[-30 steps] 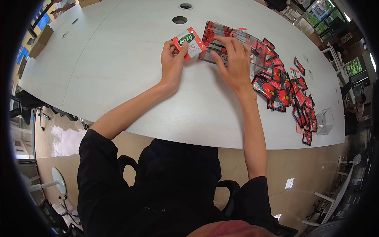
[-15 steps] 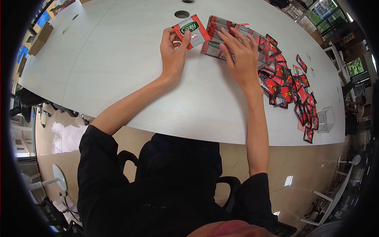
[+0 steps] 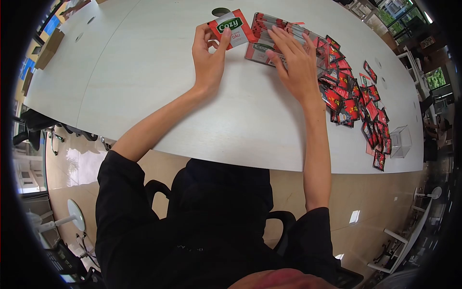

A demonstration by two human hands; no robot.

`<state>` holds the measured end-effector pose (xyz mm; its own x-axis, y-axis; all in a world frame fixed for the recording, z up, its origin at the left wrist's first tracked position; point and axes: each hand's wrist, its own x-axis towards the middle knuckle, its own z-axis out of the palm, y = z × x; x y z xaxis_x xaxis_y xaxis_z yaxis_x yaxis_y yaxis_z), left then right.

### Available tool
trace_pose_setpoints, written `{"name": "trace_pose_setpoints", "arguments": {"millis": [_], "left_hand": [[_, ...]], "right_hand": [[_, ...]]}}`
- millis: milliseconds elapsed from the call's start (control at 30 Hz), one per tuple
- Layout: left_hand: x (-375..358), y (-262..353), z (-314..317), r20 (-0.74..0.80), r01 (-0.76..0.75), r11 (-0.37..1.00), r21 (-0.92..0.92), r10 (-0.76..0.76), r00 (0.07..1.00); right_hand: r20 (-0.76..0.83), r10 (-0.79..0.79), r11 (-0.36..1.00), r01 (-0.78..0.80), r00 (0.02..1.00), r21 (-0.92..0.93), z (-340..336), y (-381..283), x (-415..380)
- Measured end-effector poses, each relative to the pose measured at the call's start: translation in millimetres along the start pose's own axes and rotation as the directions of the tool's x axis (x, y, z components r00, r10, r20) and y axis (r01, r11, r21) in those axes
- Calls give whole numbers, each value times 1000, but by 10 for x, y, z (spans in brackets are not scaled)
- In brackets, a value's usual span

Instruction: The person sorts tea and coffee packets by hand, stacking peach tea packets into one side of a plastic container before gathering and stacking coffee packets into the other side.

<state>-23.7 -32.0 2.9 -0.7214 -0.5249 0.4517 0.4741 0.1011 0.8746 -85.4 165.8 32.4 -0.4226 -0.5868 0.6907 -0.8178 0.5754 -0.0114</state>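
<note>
A red and white Cozy tea packet (image 3: 236,34) is pinched between the thumb and fingers of my left hand (image 3: 208,60), its green label facing up. Just right of it lies a clear plastic box (image 3: 256,57) with a row of similar red and white packets (image 3: 267,22) inside. Over the box rests my right hand (image 3: 296,67), palm down with fingers extended and somewhat apart across the packets. Part of the box and its contents is hidden beneath that hand.
Many red and black sachets (image 3: 347,108) lie in a loose heap to the right. Beyond them, near the table's right edge, stands a clear plastic container (image 3: 400,143). A round cable hole (image 3: 221,11) opens in the white table (image 3: 144,77).
The view has shifted slightly. My left hand still holds the packet, which is turned a little flatter. My right hand stays over the box with little movement.
</note>
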Motion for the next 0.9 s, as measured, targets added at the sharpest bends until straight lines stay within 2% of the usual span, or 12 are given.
{"name": "trace_pose_setpoints", "arguments": {"millis": [167, 267, 333, 367, 433, 567, 633, 667, 733, 800, 833, 900], "left_hand": [[-25, -13, 39, 45, -162, 986, 28, 161, 986], [-52, -25, 42, 65, -205, 977, 54, 201, 977], [-65, -23, 31, 68, -225, 971, 78, 220, 973], [-79, -11, 13, 134, -237, 963, 128, 220, 966], [-110, 33, -1, 195, -247, 952, 180, 211, 958], [-150, 83, 42, 290, -347, 908, 236, 275, 917], [-147, 57, 46, 293, -355, 911, 209, 288, 912], [-128, 19, 38, 277, -355, 909, 221, 290, 916], [-129, -53, 27, 260, -353, 907, 228, 293, 920], [-151, -99, 37, 215, -46, 993, 112, 21, 976], [-153, -93, 39, 219, -46, 993, 109, 21, 975], [-156, -66, 41, 181, 287, 958, -18, -280, 943]], "right_hand": [[-31, 69, 998, -69, 997, 14, 83, -18, -35], [-39, 3, 998, -5, 999, -70, 99, -59, -38], [-201, 28, 997, -14, 979, 70, 40, -62, 53], [-197, 27, 997, -13, 980, 71, -10, -101, 66], [-127, 123, 952, -81, 984, 294, -120, -217, 77], [-164, 118, 924, -48, 979, 379, -123, -189, 58], [-370, 168, 936, -30, 914, 350, -210, -61, 91], [-367, 172, 936, -36, 914, 349, -244, 30, 84], [-475, 341, 917, -174, 811, 360, -324, 199, 72], [-416, 374, 909, -237, 829, 344, -360, 274, 23], [-357, 409, 897, -297, 840, 328, -379, 303, 2], [-331, 387, 912, -306, 861, 272, -304, 398, -48]]}}
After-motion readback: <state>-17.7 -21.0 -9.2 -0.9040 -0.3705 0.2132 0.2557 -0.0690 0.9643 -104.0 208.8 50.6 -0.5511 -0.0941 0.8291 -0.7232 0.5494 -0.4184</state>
